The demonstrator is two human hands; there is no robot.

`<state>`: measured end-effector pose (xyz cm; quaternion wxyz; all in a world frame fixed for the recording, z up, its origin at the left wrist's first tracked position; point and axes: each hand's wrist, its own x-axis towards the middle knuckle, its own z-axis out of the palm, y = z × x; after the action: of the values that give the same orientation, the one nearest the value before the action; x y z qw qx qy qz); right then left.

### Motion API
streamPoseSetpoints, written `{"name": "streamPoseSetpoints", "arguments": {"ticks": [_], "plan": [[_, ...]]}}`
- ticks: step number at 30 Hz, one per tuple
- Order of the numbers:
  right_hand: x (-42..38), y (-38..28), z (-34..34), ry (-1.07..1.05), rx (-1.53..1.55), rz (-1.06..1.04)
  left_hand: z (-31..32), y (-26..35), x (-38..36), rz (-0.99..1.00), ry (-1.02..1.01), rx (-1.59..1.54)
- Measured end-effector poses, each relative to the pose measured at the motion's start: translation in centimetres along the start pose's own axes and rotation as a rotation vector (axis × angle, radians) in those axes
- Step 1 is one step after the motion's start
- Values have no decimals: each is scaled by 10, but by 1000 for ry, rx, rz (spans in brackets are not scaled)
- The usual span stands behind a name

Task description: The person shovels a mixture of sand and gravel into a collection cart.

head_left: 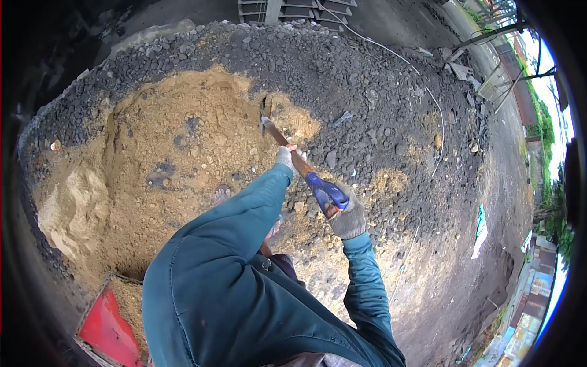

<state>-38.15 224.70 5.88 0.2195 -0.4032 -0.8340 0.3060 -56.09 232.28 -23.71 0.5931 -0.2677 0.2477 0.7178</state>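
I hold a shovel (278, 134) with a wooden shaft and a blue D-shaped handle. My left hand (286, 157), in a light knit glove, is wrapped round the shaft partway down. In a grey glove, my right hand (350, 217) grips the blue handle at the top end. The shovel's blade (264, 115) points away from me and is partly sunk in the brown sand (183, 134), so its tip is hidden. Loose sand lies on both sides of the blade.
Dark gravel (379, 92) borders the sand at the back and right. A red container (110, 330) with sand beside its wall stands at lower left. A pale cord (422, 73) crosses the gravel. Stacked dark slabs (299, 11) are at the far edge. My foot (222, 194) is on the sand.
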Motion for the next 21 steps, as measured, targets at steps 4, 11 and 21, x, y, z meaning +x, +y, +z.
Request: {"name": "streamPoseSetpoints", "arguments": {"ticks": [4, 11, 21], "plan": [[-2, 18, -8, -81, 0, 14, -9, -7, 2, 4, -175, 44], [0, 5, -24, -289, -76, -73, -30, -5, -11, -15, -245, -12], [-30, -33, -57, -248, 74, 133, 0, 20, -141, -273, 47, -57]]}}
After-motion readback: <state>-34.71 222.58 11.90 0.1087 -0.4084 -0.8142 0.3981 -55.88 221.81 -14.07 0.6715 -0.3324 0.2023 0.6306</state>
